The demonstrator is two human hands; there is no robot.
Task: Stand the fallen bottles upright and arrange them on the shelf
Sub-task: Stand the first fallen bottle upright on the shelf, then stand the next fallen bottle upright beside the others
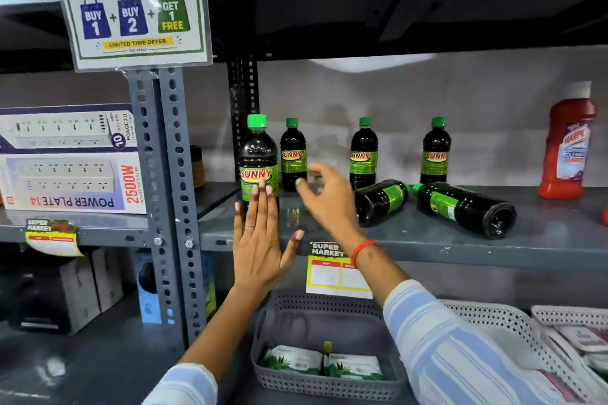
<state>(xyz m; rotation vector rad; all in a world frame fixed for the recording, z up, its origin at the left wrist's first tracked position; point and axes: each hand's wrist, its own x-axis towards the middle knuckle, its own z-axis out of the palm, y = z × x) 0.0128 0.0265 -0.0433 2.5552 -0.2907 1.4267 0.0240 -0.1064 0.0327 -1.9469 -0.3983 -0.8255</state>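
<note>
Head view. My left hand (260,240) is flat and fully open, fingers together and pointing up, thumb spread; its fingertips (262,189) overlap the label of the front dark plastic bottle with a green cap (258,161), though I cannot tell whether they touch it. It grips nothing. My right hand (324,197) is blurred, loosely open with fingers curled, empty, above the grey metal shelf (427,240) near its front edge.

Front bottle: upright, near the shelf's left end, label reads "SUNNY". Three more upright dark bottles along the back: second bottle (292,154), third bottle (363,153), fourth bottle (436,151), all labelled "SUNNY".

Two lie on their sides mid-shelf: left fallen bottle (383,200), base toward me, long axis running back and right; right fallen bottle (467,209), green cap pointing left, base toward the front right.

Red plastic bottle (567,148) stands at the right end. Shelf-edge yellow tag (332,270) reads "SUPER MARKET". Hanging sign (131,3): "FREE", "BUY 1 + BUY 2 + GET 1 FREE", "LIMITED TIME OFFER".
</note>
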